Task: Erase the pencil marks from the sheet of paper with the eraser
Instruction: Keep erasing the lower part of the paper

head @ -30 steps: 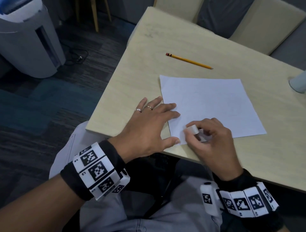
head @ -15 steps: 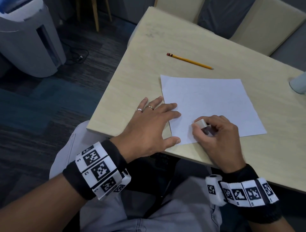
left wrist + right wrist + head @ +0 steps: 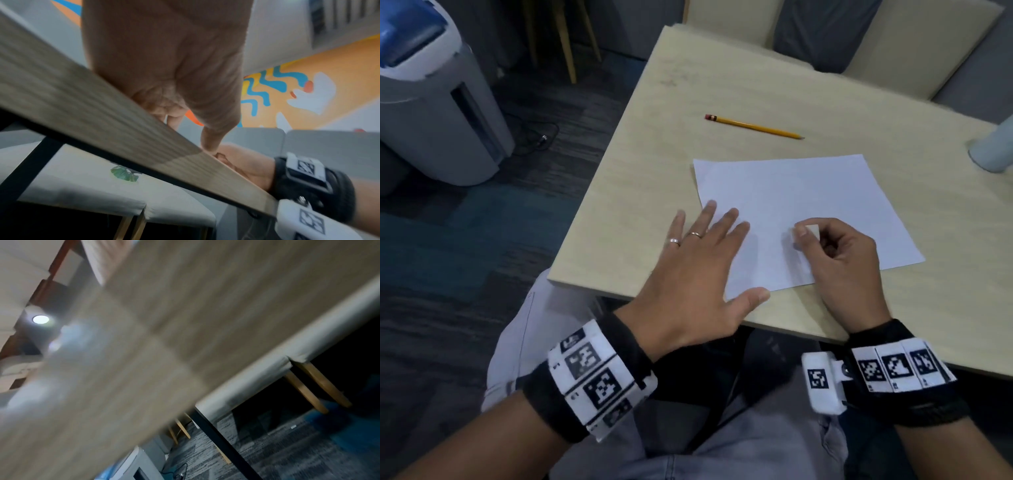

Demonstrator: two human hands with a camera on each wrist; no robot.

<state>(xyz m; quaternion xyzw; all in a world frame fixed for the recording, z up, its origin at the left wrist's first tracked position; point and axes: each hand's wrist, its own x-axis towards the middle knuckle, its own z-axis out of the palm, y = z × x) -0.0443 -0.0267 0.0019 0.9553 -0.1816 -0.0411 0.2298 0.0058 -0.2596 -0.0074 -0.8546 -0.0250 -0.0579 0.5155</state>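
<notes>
A white sheet of paper (image 3: 808, 205) lies on the pale wooden table (image 3: 654, 171); any pencil marks on it are too faint to make out. My right hand (image 3: 839, 260) pinches a small white eraser (image 3: 812, 230) between thumb and fingers and holds it down on the sheet's near middle. My left hand (image 3: 702, 274) lies flat with fingers spread on the sheet's near left corner, also seen from below in the left wrist view (image 3: 174, 73). The right wrist view shows only the blurred table edge (image 3: 185, 321).
A yellow pencil (image 3: 755, 126) lies on the table beyond the paper. A pale cup (image 3: 993, 150) stands at the right edge. A grey and blue bin (image 3: 431, 102) stands on the carpet to the left. Cushioned seats (image 3: 893, 41) line the far side.
My right hand has carried the eraser from the sheet's near edge further onto the paper. My left hand has slid up and right, its fingers now on the sheet.
</notes>
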